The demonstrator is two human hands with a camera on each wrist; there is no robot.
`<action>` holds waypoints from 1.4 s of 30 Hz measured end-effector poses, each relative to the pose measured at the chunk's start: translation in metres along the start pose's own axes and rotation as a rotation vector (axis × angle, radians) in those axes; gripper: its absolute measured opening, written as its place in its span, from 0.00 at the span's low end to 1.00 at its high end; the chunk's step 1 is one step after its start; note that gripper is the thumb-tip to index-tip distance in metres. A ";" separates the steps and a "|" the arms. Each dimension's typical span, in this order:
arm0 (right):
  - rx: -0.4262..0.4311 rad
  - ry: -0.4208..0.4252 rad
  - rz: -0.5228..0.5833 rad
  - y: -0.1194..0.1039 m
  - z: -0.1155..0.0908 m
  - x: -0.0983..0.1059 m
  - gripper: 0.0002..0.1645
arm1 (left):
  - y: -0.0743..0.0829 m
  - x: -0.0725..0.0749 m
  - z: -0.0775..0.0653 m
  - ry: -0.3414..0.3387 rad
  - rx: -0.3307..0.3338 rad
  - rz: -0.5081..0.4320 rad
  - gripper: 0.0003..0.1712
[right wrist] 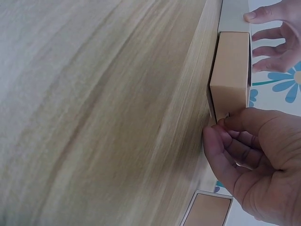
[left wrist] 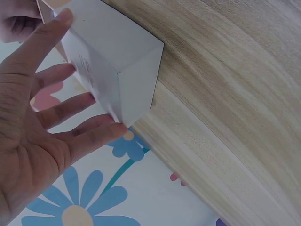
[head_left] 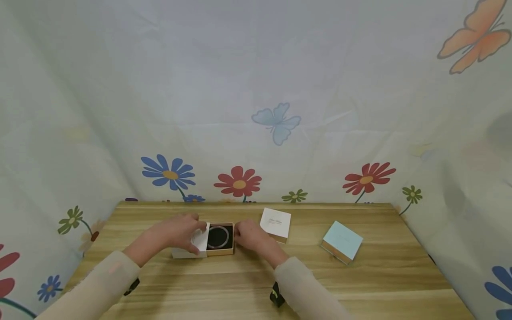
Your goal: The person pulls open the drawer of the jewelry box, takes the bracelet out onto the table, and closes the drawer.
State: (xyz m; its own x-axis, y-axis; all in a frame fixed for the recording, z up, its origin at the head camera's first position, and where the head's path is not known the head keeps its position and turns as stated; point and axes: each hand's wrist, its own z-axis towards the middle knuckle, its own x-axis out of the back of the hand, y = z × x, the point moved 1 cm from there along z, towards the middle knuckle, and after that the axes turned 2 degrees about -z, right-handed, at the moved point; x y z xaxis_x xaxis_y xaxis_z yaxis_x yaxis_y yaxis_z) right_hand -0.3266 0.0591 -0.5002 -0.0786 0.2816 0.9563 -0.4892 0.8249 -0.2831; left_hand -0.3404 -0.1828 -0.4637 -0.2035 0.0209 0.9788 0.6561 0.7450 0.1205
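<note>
A white slide-out box lies at the left of the table, its tan drawer (head_left: 221,252) partly out of the white sleeve (head_left: 202,242). Inside the drawer, a round bracelet (head_left: 228,237) rests on black lining. My left hand (head_left: 185,232) grips the sleeve, thumb on the near side and fingers spread over the top, as the left wrist view shows. At the drawer's outer end is my right hand (head_left: 250,234). Its thumb and index finger pinch together at that end in the right wrist view, and the fingertips hide what lies between them.
A second white box (head_left: 276,223) with small print on its lid stands just beyond my right hand. Farther right sits a pale blue box (head_left: 342,241) with tan sides. The wooden table (head_left: 224,289) meets a flower-printed curtain (head_left: 320,178) along its far edge.
</note>
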 end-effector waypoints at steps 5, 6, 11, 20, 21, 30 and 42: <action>-0.004 0.013 -0.003 0.001 -0.001 0.000 0.10 | 0.001 0.000 0.001 0.006 0.008 0.011 0.39; -0.003 0.016 -0.006 0.001 -0.001 0.000 0.11 | 0.001 0.000 0.000 0.005 0.011 0.010 0.39; -0.006 0.024 -0.012 0.001 -0.001 -0.001 0.13 | 0.002 0.000 -0.001 -0.004 0.021 0.001 0.39; -0.026 0.049 -0.018 -0.001 -0.004 -0.001 0.11 | 0.002 0.001 -0.001 0.003 0.000 0.004 0.38; -0.022 0.055 -0.021 -0.001 -0.004 -0.001 0.11 | 0.002 0.001 -0.001 0.001 0.002 0.002 0.38; 0.003 0.097 -0.030 0.000 -0.007 -0.002 0.12 | 0.004 0.003 -0.003 -0.012 0.015 -0.011 0.37; -0.057 0.040 -0.026 -0.005 -0.005 0.001 0.12 | 0.004 0.005 0.000 -0.012 -0.006 -0.013 0.37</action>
State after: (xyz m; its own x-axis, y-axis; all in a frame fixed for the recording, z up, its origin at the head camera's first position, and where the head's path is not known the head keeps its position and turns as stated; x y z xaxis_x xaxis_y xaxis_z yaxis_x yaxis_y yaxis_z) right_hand -0.3204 0.0575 -0.4985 -0.0313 0.2779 0.9601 -0.4404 0.8585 -0.2628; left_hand -0.3386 -0.1799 -0.4581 -0.2211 0.0190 0.9751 0.6579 0.7410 0.1347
